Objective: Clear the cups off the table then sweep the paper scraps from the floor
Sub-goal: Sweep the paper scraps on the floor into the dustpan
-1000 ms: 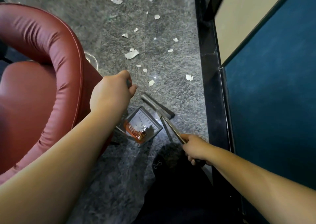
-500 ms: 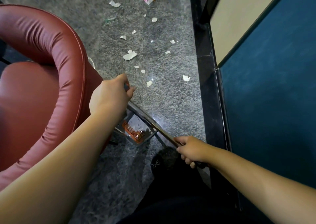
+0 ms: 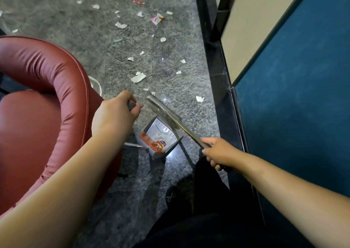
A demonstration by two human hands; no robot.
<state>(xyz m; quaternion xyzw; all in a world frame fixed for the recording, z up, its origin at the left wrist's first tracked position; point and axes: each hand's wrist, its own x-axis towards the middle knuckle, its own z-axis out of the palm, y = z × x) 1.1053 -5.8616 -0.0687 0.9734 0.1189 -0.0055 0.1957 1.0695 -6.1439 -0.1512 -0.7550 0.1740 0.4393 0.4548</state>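
Observation:
My left hand (image 3: 115,115) grips the dark handle of a grey dustpan (image 3: 161,139) that stands on the floor just below it. The pan has an orange comb edge and holds a few white scraps. My right hand (image 3: 217,153) grips the metal handle of a broom (image 3: 170,118), whose head reaches up-left over the dustpan. Several white paper scraps (image 3: 139,77) lie scattered on the grey speckled floor beyond the broom, with a pink and white wrapper (image 3: 157,18) farther away. No cups are in view.
A red leather armchair (image 3: 37,100) fills the left side, close to my left arm. A black plinth (image 3: 214,62) and a blue panel wall (image 3: 293,96) bound the right. My dark-trousered legs (image 3: 189,210) stand below the dustpan.
The view has tilted up, so more scattered scraps show. The broom head has swung from lying across the dustpan to pointing farther out over the floor. Both hands keep their grips.

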